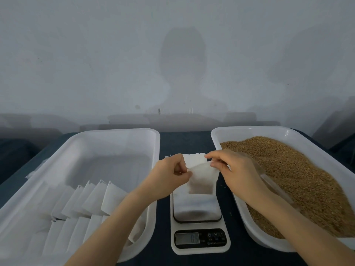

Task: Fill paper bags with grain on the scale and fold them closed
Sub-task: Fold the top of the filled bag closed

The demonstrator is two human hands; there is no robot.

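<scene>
Centre frame | bag (203, 179) is pinched at its mouth by left hand (167, 177) and right hand (238, 169) over scale (197, 210) | top probably being folded closed

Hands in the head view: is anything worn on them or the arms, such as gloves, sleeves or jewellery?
Nothing worn shows. The left hand and right hand are bare, without gloves, rings or bands. The left forearm and right forearm are bare to the picture's lower edge, with no sleeve, watch or bracelet in view.
</scene>
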